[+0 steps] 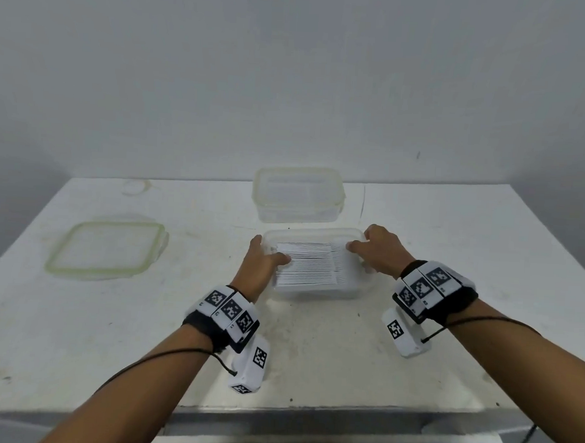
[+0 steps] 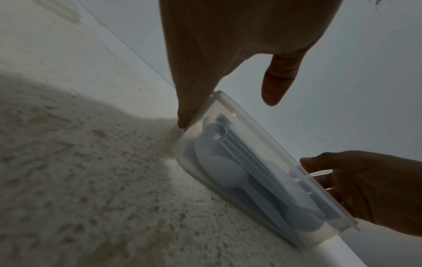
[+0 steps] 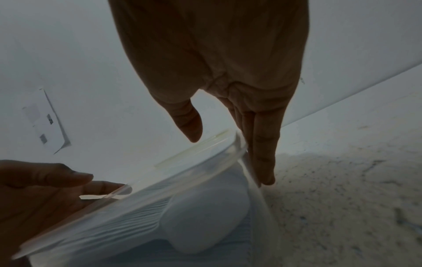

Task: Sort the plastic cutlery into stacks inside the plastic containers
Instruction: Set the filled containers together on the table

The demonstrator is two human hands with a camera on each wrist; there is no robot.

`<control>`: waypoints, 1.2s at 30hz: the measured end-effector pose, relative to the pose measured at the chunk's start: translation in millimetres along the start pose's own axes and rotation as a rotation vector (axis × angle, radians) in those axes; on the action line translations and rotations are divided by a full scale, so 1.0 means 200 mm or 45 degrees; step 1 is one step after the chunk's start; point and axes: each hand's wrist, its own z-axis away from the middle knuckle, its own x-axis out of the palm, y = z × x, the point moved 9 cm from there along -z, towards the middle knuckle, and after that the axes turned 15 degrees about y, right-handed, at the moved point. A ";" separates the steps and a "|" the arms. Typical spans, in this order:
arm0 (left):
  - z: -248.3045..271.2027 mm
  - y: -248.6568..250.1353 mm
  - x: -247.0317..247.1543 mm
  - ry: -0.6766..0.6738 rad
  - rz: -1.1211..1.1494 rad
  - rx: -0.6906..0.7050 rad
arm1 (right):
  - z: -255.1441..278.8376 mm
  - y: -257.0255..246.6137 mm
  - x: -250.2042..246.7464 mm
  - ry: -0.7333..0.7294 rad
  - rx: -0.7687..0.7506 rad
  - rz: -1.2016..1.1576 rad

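A clear plastic container stands mid-table, and white plastic cutlery lies stacked inside it. My left hand lies against its left wall, thumb reaching over the rim above the cutlery. My right hand lies against the right wall, thumb over that rim. In the left wrist view the left hand has straight fingers down the container, thumb apart; spoons show through. In the right wrist view the right hand presses straight fingers on the container, thumb clear of it.
A second clear container with a yellowish rim stands just behind the first. A green-rimmed lid lies flat at the left. The table's front edge is near my forearms. A wall rises behind the table.
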 end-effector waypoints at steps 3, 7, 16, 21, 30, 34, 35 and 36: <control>-0.01 -0.01 -0.01 -0.003 -0.051 0.004 | 0.01 -0.02 0.00 -0.031 0.005 0.042; -0.10 0.01 -0.13 0.061 -0.188 0.010 | 0.02 -0.23 -0.06 0.080 -0.178 0.247; -0.45 0.15 -1.12 0.530 -0.746 0.260 | 0.23 -1.06 0.44 -0.073 -0.599 0.044; -0.57 0.05 -1.69 0.657 -1.121 0.142 | 0.30 -1.32 0.93 -0.421 -0.401 -0.060; -0.70 -0.21 -2.08 0.656 -0.980 -0.108 | 0.30 -1.41 1.37 -0.531 -0.102 -0.034; -0.75 -0.23 -2.06 0.705 -0.891 -0.121 | 0.31 -1.37 1.46 -0.608 0.082 -0.207; -0.75 -0.23 -2.07 0.727 -0.880 -0.133 | 0.31 -1.37 1.46 -0.617 0.084 -0.225; -0.75 -0.23 -2.07 0.749 -0.882 -0.145 | 0.31 -1.37 1.47 -0.623 0.076 -0.220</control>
